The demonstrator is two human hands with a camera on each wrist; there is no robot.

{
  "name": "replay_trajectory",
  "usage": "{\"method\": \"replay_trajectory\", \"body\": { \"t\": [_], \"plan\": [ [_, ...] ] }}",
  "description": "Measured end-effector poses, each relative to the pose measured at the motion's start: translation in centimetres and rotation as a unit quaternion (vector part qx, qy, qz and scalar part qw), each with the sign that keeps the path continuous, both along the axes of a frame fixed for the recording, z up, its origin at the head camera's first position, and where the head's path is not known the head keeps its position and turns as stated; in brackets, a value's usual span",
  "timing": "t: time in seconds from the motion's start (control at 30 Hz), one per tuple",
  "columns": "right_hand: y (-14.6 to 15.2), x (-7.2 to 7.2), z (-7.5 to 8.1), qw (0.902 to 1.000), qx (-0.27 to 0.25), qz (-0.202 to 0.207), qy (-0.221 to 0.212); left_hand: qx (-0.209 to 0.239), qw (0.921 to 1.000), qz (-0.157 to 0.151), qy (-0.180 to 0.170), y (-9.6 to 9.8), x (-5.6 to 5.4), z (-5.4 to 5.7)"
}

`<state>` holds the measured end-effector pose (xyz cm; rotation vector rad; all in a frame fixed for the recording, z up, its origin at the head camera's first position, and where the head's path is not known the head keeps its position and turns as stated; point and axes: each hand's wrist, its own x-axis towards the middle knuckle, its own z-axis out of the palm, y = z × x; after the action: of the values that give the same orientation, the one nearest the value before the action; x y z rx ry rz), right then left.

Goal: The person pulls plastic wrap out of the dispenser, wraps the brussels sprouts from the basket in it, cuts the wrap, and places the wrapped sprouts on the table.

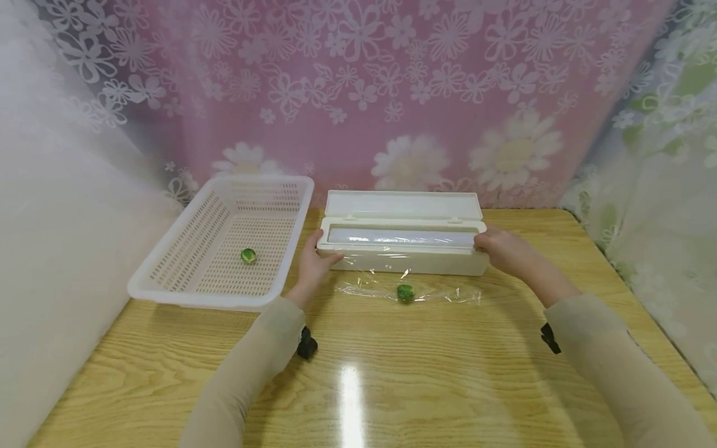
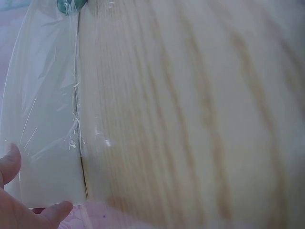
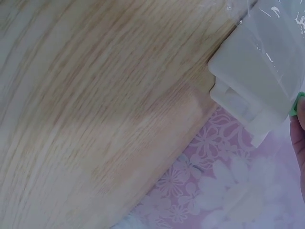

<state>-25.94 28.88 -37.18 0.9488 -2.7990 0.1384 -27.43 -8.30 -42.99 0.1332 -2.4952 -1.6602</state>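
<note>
A long off-white cling film dispenser [image 1: 403,258] stands on the table with its lid raised and the roll inside. Clear cling film [image 1: 442,294] hangs over its front onto the tabletop, with a green Brussels sprout [image 1: 405,293] at the film. My left hand [image 1: 315,264] grips the dispenser's left end, thumb on the front. In the left wrist view its fingers [image 2: 57,213] show at the box's end. At the right end, my right hand [image 1: 501,250] pinches a small green slide cutter [image 3: 296,104] on the dispenser's edge; most of that hand is cut off in the right wrist view.
A white perforated basket [image 1: 305,205] stands to the left, close to my left forearm, with another Brussels sprout [image 1: 248,256] inside. The wooden table [image 1: 426,386] reaches back to a pink floral curtain [image 1: 336,124].
</note>
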Motion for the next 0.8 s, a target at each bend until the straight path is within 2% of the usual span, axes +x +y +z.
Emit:
{"method": "replay_trajectory", "body": {
  "t": [0.17, 0.33, 0.47, 0.8],
  "plan": [
    [0.8, 0.3, -0.1, 0.9997, -0.015, 0.007, 0.016, 0.01, 0.9999, -0.007, -0.003, 0.2, 0.0, -0.1],
    [1.3, 0.4, -0.2, 0.9991, -0.033, 0.007, 0.025, 0.007, 1.0, 0.002, 0.005, 0.2, 0.0, -0.1],
    [1.2, 0.3, -0.2, 0.9989, -0.043, 0.001, 0.018, 0.0, 1.0, -0.005, 0.005, -0.2, -0.1, -0.1],
    [1.2, 0.5, -0.2, 0.998, -0.061, 0.003, 0.016, -0.035, 0.9994, 0.001, 0.001, -0.1, -0.3, -0.2]
  ]
}}
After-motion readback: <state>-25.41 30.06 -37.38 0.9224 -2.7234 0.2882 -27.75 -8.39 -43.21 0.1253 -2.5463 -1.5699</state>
